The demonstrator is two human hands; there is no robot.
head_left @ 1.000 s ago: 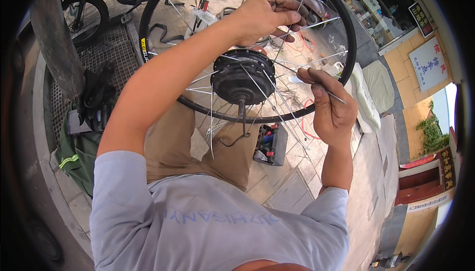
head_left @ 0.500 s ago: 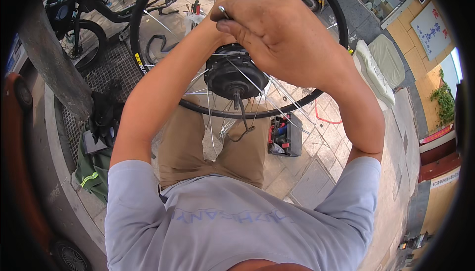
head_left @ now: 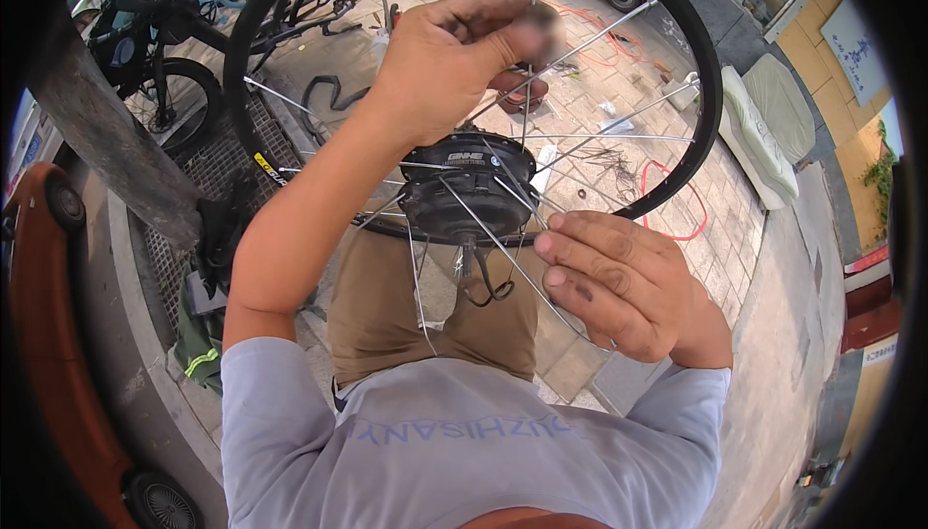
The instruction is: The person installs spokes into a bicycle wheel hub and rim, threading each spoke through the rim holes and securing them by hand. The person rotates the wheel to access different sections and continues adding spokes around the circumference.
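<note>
1. Outdoors on paved ground (head_left: 677,239), with parked bicycles (head_left: 184,7) at upper left and an orange cable (head_left: 691,205) lying behind.
2. Bicycle wheel (head_left: 701,75) with black hub motor (head_left: 464,186) held over the lap, rim tilted.
3. Left hand (head_left: 454,56) raised, fingers pinched closed on an upright spoke (head_left: 525,109).
4. Right hand (head_left: 619,283) lower, closed on another spoke (head_left: 503,254) beside the hub.

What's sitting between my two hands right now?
In the head view, the black hub motor of the wheel lies between the left hand above and the right hand below, with thin spokes fanning out from it to the rim.
</note>
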